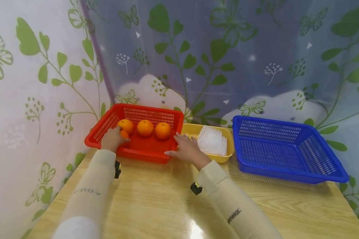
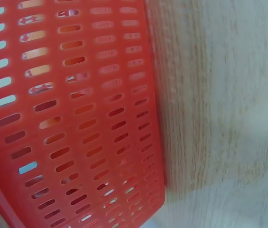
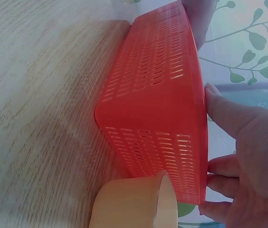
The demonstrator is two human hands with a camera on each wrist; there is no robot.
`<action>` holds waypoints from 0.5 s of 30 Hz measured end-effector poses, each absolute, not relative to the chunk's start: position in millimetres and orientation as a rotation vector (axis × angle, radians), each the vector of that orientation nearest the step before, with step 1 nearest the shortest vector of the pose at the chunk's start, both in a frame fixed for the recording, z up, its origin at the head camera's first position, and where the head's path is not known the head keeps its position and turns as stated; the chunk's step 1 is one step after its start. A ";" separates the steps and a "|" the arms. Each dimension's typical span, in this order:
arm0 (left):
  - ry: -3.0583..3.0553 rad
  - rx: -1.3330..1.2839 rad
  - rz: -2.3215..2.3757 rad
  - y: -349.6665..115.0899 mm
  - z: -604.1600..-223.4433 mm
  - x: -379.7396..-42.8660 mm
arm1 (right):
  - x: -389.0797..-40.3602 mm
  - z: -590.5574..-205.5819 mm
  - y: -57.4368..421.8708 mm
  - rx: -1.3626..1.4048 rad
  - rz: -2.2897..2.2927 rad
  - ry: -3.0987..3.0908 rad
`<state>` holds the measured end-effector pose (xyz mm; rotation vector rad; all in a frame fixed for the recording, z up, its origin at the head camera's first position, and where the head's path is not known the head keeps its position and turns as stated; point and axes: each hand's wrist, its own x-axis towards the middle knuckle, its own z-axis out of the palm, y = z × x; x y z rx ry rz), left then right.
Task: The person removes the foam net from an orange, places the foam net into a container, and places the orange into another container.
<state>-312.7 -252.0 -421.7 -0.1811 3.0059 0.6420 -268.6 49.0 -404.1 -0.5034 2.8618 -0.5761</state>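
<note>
A red plastic basket (image 1: 143, 157) with slotted walls stands at the back left of the table, holding several oranges (image 1: 145, 128). My left hand (image 1: 111, 140) reaches over its front left side and grips an orange (image 1: 124, 134) between thumb and fingers. That orange is partly covered by the hand. On the basket's front right corner rests my right hand (image 1: 189, 150), its thumb and fingertips touching the rim. In the right wrist view the thumb (image 3: 226, 107) lies along one side of this corner and the fingertips along the other. The left wrist view shows mostly the slotted basket wall (image 2: 77, 123).
Right of the red basket stands a yellow basin (image 1: 228, 141) with white foam netting (image 1: 210, 139) in it. Farther right is a blue basket (image 1: 275, 156). All stand on a wooden table (image 1: 155, 196) against a patterned curtain (image 1: 179, 59).
</note>
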 end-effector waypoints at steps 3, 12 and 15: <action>3.004 -0.178 0.627 -250.5 -422.9 -313.6 | -269.4 -404.7 49.5 -0.498 -0.577 2.864; 2.973 -0.174 0.578 -248.4 -422.8 -312.2 | -269.3 -406.2 50.2 -0.513 -0.576 2.877; 2.949 -0.178 0.568 -249.6 -424.5 -309.8 | -268.0 -407.9 48.9 -0.517 -0.569 2.883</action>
